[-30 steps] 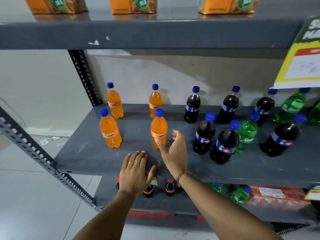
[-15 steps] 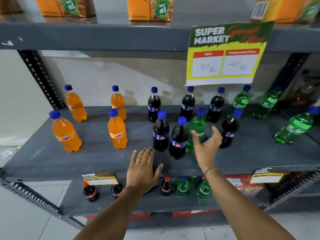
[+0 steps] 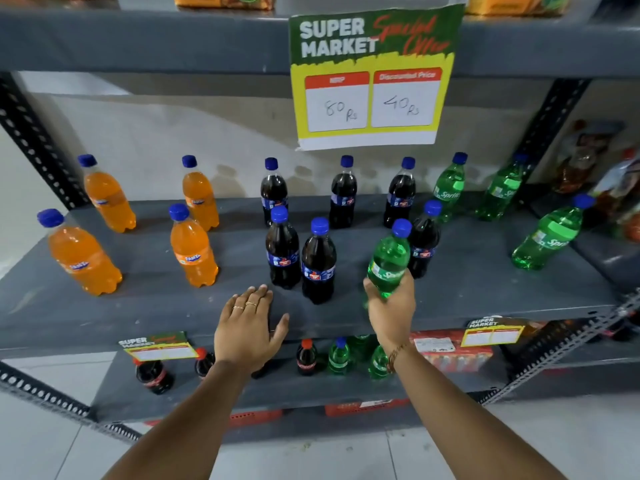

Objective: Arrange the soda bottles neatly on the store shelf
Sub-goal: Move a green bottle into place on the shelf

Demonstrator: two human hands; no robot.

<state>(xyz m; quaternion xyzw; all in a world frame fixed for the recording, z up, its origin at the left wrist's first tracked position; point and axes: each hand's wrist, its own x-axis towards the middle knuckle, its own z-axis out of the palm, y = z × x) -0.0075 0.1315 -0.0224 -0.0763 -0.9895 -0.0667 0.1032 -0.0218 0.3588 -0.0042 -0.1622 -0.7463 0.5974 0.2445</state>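
Observation:
My right hand (image 3: 393,311) grips the base of a green soda bottle (image 3: 389,259) with a blue cap, tilted slightly, just in front of a dark cola bottle (image 3: 424,244). My left hand (image 3: 247,329) lies flat, fingers spread, on the front of the grey shelf (image 3: 156,306). Several orange soda bottles (image 3: 192,249) stand at the left. Several dark cola bottles (image 3: 318,263) stand in the middle. More green bottles stand at the right: two at the back (image 3: 450,187) and one further forward (image 3: 549,235).
A yellow and green price sign (image 3: 372,77) hangs from the upper shelf above the cola bottles. The lower shelf holds small cola and green bottles (image 3: 339,356) and a red pack (image 3: 450,349). Perforated metal uprights (image 3: 34,143) frame the shelf at both sides.
The view has shifted right along the shelf. My right hand has left the orange bottles, reached past the colas and closed on the green bottle. My left hand stayed flat on the shelf front.

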